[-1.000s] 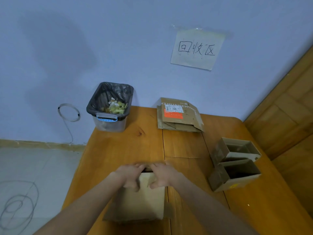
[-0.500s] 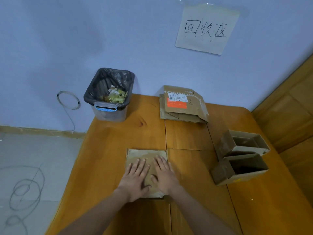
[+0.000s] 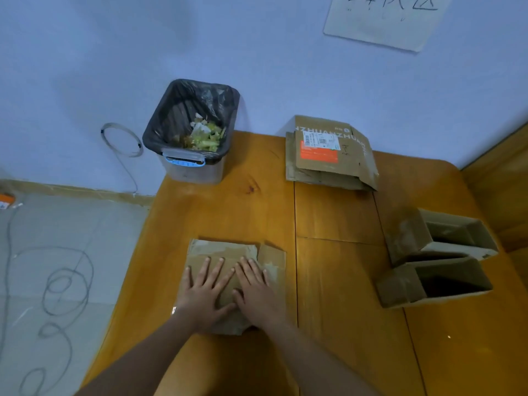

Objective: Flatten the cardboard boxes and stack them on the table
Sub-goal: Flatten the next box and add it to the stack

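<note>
Leftmost, a black-lined bin (image 3: 191, 132) is sitting on the glossy wooden bench (image 3: 228, 207). Both hands, left (image 3: 203, 292) and right (image 3: 257, 290), are pressing straight fingers on flat brown cardboard (image 3: 228, 250); rightward, two open boxes (image 3: 434, 261) are lying.

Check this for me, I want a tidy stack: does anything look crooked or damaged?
The flattened stack by the wall sits fanned, edges not lined up. The piece under both hands shows torn, peeled patches on its surface.
</note>
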{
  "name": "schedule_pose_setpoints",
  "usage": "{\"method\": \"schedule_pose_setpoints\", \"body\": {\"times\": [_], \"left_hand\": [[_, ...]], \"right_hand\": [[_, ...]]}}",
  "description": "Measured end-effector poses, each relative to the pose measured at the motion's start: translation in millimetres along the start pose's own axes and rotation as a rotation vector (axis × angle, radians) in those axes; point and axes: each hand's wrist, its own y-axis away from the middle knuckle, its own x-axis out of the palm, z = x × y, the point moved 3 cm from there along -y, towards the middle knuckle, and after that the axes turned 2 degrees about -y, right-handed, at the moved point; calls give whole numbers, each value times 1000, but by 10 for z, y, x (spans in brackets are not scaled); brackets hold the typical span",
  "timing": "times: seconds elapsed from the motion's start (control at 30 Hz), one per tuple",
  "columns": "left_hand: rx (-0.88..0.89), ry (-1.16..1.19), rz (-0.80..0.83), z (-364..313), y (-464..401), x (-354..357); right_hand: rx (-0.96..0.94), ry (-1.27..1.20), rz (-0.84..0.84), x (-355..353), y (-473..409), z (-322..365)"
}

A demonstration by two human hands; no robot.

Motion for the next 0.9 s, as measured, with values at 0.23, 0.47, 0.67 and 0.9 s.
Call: {"method": "schedule_pose_setpoints", "body": {"times": [0.23,0.47,0.67,0.9], "left_hand": [[91,0,48,-109,-156,131],[104,87,-30,-230,-365,315],[105,162,-66,-135,-373,371],[53,144,-166,-109,-445,427]], "right_hand": [[6,104,68,256,-77,-322],[-35,152,-27,162,-192,-571],[-46,151,-27,255,-221,-632],[-71,133,-117,312,-261,-665]]}}
